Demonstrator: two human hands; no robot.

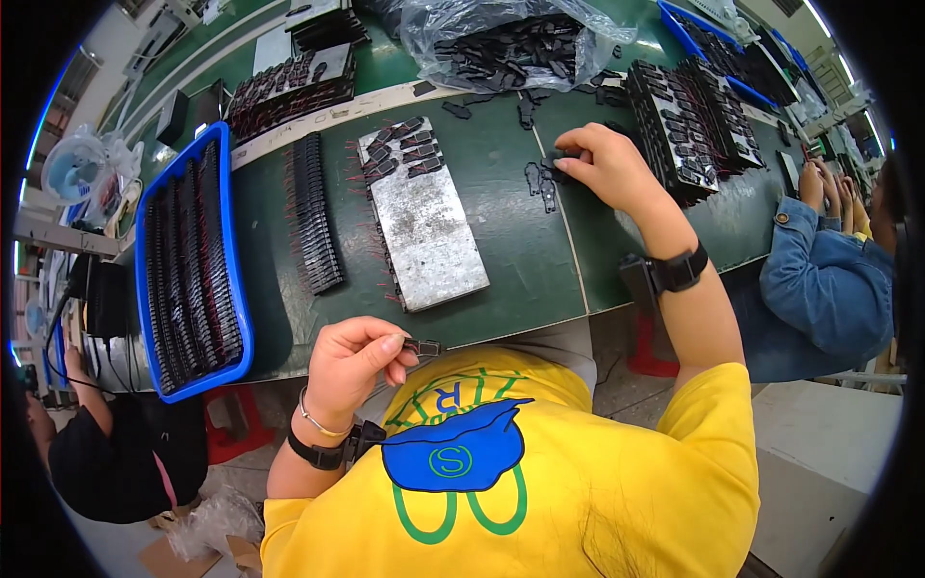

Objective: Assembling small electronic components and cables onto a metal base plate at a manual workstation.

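My left hand [358,364], near the table's front edge, is closed with thumb and fingertips on a small black rectangular part [424,347]. Farther off, my right hand [609,166] has thumb and index finger around a thin black plastic piece [553,157]. Similar flat black pieces [541,188] lie loose just below those fingertips. Between my hands is a scuffed silver metal plate [431,236], with several black parts with red wires [405,146] on its far end. More red wires stick out along its left side.
Left of the plate stand a row of black parts [313,212] and a blue tray [243,323] packed with more. Stacked loaded plates [674,135] rise beside my right hand. A clear plastic bag [424,48] of black pieces lies at the back. Co-workers sit on both sides.
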